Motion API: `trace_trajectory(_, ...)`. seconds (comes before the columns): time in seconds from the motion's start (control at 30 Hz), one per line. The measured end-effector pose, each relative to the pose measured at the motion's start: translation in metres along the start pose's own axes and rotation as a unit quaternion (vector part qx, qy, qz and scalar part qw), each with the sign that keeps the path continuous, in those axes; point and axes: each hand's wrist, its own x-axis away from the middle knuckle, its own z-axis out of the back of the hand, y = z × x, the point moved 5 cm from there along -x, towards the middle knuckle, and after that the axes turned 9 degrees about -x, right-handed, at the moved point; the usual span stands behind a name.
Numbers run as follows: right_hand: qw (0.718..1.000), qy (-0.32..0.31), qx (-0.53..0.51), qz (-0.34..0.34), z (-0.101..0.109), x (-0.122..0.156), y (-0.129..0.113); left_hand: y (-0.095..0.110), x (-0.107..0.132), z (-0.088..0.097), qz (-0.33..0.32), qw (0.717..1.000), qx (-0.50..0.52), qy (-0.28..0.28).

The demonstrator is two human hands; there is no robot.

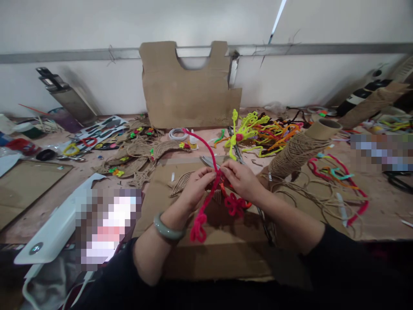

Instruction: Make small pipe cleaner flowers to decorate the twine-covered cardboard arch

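Observation:
A long pink pipe cleaner point(210, 150) runs between my two hands, one free end arching up and away. Its lower end is bent into a looped pink flower point(198, 228) hanging below my left hand. My left hand point(199, 184) pinches the stem, and my right hand point(240, 178) pinches it right beside, fingertips nearly meeting. Under my right hand shows a darker red looped flower point(235, 205) with orange pipe cleaner near it. Behind my fingers lie a scissors blade point(208, 161) and a brown corded piece point(181, 184), partly hidden.
A cardboard sheet point(161, 172) lies beneath my hands. To the right stands a tube wound with twine point(292, 153); loose twine spreads beside it. Yellow pipe-cleaner flowers point(245, 129) lie behind. Brown macrame pieces point(138, 148) are at left, near a white power strip point(58, 228) and a blurred phone point(109, 230).

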Motion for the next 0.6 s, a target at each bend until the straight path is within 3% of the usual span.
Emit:
trace_trajectory(0.1, 0.997, 0.014, 0.075, 0.031, 0.0, 0.001, -0.004, -0.005, -0.001, 0.0, -0.005, 1.0, -0.014, 0.005)
trace_trajectory(0.2, 0.996, 0.011, 0.082, 0.024, 0.0, 0.001, -0.004, -0.005, -0.001, -0.001, -0.009, 1.0, -0.02, 0.006)
trace_trajectory(0.33, 0.997, -0.027, -0.068, -0.033, -0.003, -0.001, 0.003, 0.0, 0.002, -0.003, -0.011, 1.0, -0.014, -0.014)
trace_trajectory(0.47, 0.955, -0.078, -0.262, -0.114, -0.012, 0.0, 0.013, 0.002, 0.003, -0.004, -0.012, 1.0, -0.007, -0.027)
trace_trajectory(0.6, 0.969, -0.045, -0.225, -0.088, -0.009, -0.001, 0.015, 0.002, 0.003, -0.003, -0.006, 1.0, -0.015, -0.009)
